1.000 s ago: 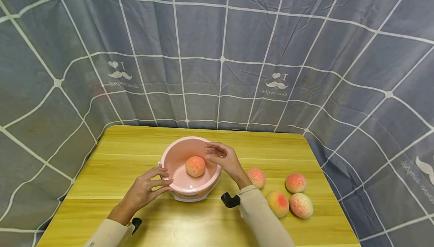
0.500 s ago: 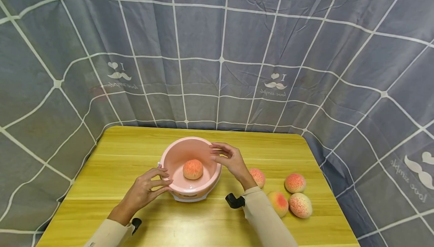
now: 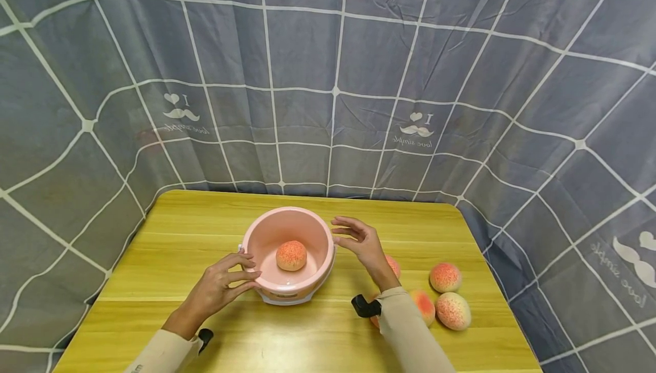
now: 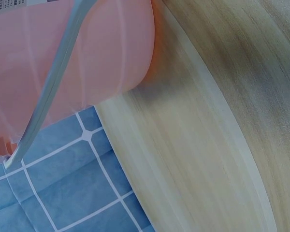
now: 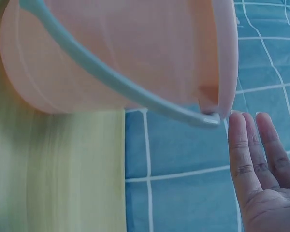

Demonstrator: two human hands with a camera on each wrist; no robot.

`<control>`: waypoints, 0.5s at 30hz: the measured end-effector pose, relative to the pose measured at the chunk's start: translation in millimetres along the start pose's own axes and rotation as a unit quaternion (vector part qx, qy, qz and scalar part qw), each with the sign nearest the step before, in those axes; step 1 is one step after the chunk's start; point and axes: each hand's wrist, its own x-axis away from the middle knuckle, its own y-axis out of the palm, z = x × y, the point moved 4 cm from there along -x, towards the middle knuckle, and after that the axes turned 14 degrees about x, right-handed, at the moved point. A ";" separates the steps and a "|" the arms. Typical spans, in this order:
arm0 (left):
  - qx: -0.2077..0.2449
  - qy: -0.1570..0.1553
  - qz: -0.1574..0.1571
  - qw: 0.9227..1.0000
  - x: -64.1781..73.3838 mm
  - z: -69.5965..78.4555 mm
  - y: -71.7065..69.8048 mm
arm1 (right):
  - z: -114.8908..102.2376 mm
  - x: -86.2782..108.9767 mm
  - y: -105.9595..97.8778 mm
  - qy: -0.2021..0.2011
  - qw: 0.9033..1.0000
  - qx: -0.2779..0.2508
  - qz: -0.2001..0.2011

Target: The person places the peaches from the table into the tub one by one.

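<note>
A pink bucket (image 3: 256,230) stands on the table with one orange-red peach (image 3: 291,255) lying inside at the bottom. My left hand (image 3: 220,285) holds the bucket's near-left rim, fingers at the lip and thumb low against it. My right hand (image 3: 361,245) is just off the right side of the rim, fingers extended and holding nothing. In the right wrist view its fingertips (image 5: 238,123) are close to the rim, near the end of the pale handle (image 5: 135,92). The handle hangs down along the bucket's side.
To the right lie several more peaches: a red one (image 3: 446,277), a pale speckled one (image 3: 453,311) and others partly hidden by the right forearm. A grey checked curtain (image 3: 307,117) surrounds the back and sides of the wooden table (image 3: 205,219).
My right hand has drawn out of the bucket's right side and moved right, past the rim. The peach inside has shifted slightly left and settled. My left hand stays at the rim.
</note>
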 end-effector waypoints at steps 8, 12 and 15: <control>0.005 -0.009 -0.003 1.000 -0.1 -0.7 0.4 | 4.9 6.2 -13.8 -0.003 1.000 0.002 0.020; 0.006 -0.002 0.000 1.000 -0.7 -0.4 0.9 | 8.2 9.3 -21.5 -0.004 1.000 0.003 0.030; 0.008 -0.001 -0.003 1.000 -0.6 -0.5 1.6 | 11.7 12.9 -27.4 -0.008 0.999 0.005 0.031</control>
